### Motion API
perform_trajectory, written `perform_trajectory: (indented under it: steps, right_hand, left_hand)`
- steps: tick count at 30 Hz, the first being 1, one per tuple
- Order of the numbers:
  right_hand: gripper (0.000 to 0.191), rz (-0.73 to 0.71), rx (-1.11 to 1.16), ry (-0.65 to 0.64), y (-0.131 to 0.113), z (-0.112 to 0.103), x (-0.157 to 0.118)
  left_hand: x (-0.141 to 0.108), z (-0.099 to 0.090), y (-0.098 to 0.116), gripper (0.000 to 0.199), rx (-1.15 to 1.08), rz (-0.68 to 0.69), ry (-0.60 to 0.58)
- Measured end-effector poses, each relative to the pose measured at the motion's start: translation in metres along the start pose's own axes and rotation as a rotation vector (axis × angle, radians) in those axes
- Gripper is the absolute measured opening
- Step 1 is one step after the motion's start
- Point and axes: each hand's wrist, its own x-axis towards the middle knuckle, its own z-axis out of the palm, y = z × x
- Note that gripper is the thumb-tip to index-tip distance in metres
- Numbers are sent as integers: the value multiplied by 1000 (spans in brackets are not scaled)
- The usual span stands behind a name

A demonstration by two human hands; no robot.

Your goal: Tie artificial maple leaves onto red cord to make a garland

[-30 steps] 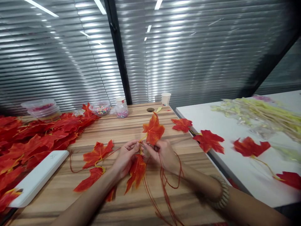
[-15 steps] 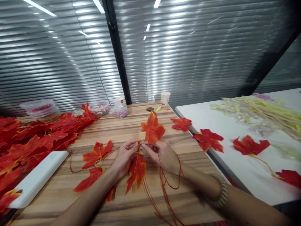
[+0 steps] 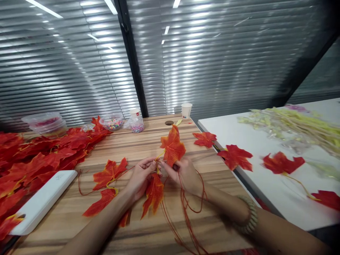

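My left hand (image 3: 143, 176) is closed, thumb and fingers pinching the yellow stem of an artificial maple leaf pair. One orange-red maple leaf (image 3: 173, 146) of the pair points up and away; the other leaf (image 3: 154, 194) hangs down between my hands. Close against it, my right hand (image 3: 185, 174) is closed in a pinch on a thin red cord (image 3: 186, 216) at the stem. Loops of this cord trail below my right hand over the wooden table. Left of my left wrist lies another maple leaf pair (image 3: 110, 173) along the cord. The exact crossing of cord and stem is hidden by my fingertips.
A heap of red maple leaves (image 3: 50, 156) and a white power bank (image 3: 45, 202) lie at left. Bead tubs (image 3: 113, 122) and paper cups (image 3: 186, 111) stand at the back. More leaves (image 3: 236, 157) and yellow strands (image 3: 300, 124) lie toward the white table (image 3: 225, 131) at right.
The upper leaf has turned slightly between my hands, and my right fingertips have shifted a little. Otherwise both hands keep their place.
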Motion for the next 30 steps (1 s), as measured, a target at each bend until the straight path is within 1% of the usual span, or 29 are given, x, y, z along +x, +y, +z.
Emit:
perform_trajectory:
  steps: [4,13,17,22,26,30]
  right_hand:
    - [35,18,-26,4,-1,-1,0]
    - [33,-15,-35,-34,-2,-2,2]
    - [31,-21,11,-38,-2,-2,1]
    - [26,-20,69,-46,-2,-2,1]
    - [25,-58,14,-27,-3,-3,2]
    - [26,-62,-20,-21,-3,-2,2]
  left_hand:
    - [0,-1,0,30,7,-2,-13]
    - [2,-2,-2,29,8,-9,-13]
    - [2,-3,-2,29,17,-12,-2]
    - [1,-3,0,27,59,20,-14]
    - [1,-3,1,26,68,37,-24]
    - [1,-3,0,25,69,52,-18]
